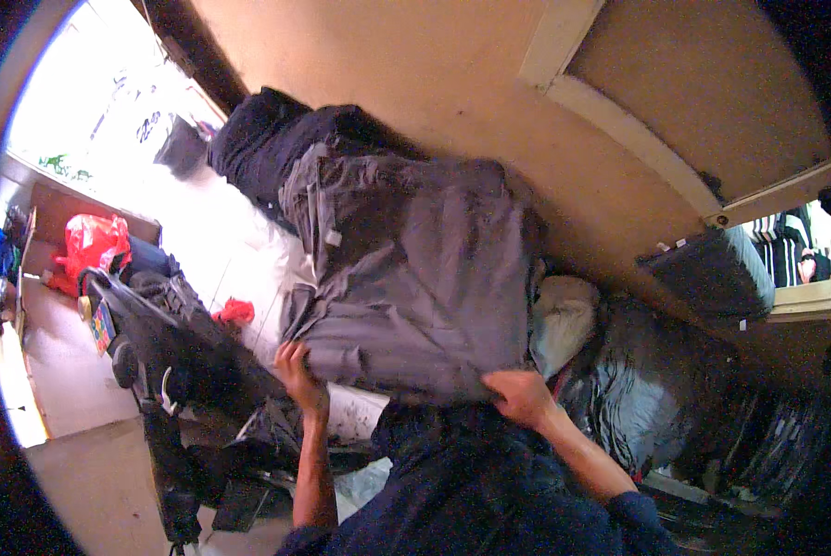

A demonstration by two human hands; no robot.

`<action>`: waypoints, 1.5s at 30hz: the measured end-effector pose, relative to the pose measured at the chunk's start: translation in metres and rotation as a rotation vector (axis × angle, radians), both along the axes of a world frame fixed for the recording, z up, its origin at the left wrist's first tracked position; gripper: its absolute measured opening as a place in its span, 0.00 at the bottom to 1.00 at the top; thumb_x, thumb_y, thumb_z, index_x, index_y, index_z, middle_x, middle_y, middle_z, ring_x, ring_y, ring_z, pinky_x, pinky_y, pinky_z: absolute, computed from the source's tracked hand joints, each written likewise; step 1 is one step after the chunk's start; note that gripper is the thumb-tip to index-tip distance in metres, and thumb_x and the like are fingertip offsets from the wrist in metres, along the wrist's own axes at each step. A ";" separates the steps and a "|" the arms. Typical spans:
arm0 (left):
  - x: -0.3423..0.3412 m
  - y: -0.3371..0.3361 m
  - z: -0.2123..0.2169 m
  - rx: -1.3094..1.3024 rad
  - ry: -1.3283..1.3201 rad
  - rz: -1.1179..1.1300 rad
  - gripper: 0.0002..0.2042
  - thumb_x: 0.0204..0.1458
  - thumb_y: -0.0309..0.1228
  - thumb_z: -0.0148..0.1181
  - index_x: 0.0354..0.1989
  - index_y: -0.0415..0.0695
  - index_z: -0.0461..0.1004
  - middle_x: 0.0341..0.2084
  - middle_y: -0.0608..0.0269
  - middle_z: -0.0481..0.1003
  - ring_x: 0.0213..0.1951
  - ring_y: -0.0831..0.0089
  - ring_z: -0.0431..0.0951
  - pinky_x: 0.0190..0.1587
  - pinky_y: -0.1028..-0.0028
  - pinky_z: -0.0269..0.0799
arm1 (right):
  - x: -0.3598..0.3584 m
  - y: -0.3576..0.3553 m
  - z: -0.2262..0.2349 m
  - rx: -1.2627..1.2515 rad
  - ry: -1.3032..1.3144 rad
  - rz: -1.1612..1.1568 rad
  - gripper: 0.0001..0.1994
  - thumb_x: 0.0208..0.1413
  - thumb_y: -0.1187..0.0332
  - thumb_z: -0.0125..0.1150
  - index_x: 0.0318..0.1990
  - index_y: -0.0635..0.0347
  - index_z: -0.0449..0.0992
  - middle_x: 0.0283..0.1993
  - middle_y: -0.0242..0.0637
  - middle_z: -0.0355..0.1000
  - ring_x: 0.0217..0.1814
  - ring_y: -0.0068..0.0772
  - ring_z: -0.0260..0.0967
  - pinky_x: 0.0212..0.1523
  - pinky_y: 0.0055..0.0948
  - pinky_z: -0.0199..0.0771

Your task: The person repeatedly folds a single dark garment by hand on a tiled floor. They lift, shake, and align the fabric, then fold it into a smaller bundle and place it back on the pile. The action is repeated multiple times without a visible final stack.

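A broad dark grey cloth garment (406, 269) lies spread in front of me, wrinkled, with folded layers and a small white tag along its left side. I cannot tell which kind of garment it is. My left hand (300, 378) pinches its near left corner, fingers curled over the edge. At the near right corner, my right hand (523, 397) is closed on the same edge, its fingertips partly hidden. The near edge runs between both hands, close to my body. Behind the garment sits a bundle of black clothing (267, 148).
A white surface (221, 269) extends to the left, with a red scrap (236, 311) on it. A black stroller-like frame (170, 324) and a red plastic bag (95, 246) stand farther left. Stacked clothes in clear plastic (642, 380) lie right, beside a wooden wall (452, 83).
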State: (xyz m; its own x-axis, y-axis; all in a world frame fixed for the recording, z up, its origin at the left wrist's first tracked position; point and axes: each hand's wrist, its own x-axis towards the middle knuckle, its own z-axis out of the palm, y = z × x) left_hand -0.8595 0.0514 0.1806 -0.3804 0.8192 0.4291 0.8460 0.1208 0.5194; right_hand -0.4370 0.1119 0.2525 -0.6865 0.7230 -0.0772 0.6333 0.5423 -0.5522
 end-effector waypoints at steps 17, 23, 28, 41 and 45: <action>0.051 0.356 0.021 0.282 -0.048 -0.275 0.17 0.58 0.25 0.61 0.56 0.45 0.75 0.57 0.50 0.74 0.61 0.50 0.71 0.67 0.54 0.65 | -0.036 0.274 -0.010 0.550 0.391 -0.654 0.15 0.63 0.66 0.67 0.54 0.62 0.79 0.57 0.47 0.79 0.60 0.48 0.76 0.62 0.42 0.73; 0.060 0.195 -0.162 -0.205 -0.562 0.340 0.25 0.57 0.37 0.73 0.58 0.38 0.71 0.50 0.56 0.78 0.56 0.60 0.75 0.60 0.62 0.70 | -0.046 0.131 -0.127 -0.008 0.515 -1.445 0.33 0.59 0.52 0.73 0.67 0.55 0.67 0.67 0.43 0.69 0.62 0.47 0.71 0.60 0.49 0.72; 0.031 0.170 -0.268 -0.310 -1.751 0.550 0.38 0.59 0.55 0.69 0.72 0.50 0.62 0.68 0.57 0.66 0.63 0.63 0.70 0.54 0.50 0.71 | -0.037 0.155 -0.157 -0.803 0.687 -1.771 0.63 0.49 0.44 0.80 0.80 0.47 0.35 0.79 0.46 0.50 0.69 0.52 0.65 0.66 0.61 0.68; -0.007 0.268 -0.142 0.080 -1.658 0.088 0.27 0.70 0.48 0.54 0.72 0.47 0.67 0.67 0.61 0.71 0.67 0.56 0.70 0.71 0.51 0.66 | -0.004 0.197 -0.090 -0.227 0.894 -1.315 0.25 0.54 0.67 0.71 0.60 0.56 0.74 0.59 0.40 0.76 0.59 0.43 0.75 0.57 0.49 0.80; 0.019 0.221 0.008 0.011 -1.377 -0.193 0.27 0.70 0.47 0.50 0.73 0.47 0.66 0.71 0.59 0.68 0.70 0.54 0.68 0.73 0.49 0.63 | 0.052 0.128 -0.005 -0.627 1.391 -1.578 0.16 0.59 0.67 0.66 0.54 0.60 0.77 0.50 0.40 0.80 0.54 0.40 0.78 0.57 0.45 0.79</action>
State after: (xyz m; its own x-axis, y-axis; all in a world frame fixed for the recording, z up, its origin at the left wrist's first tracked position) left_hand -0.8409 0.2726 0.1884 -0.3801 0.9057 -0.1877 -0.3392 0.0523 0.9392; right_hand -0.3849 0.2398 0.2470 0.4618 0.6727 -0.5781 -0.5913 -0.2524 -0.7660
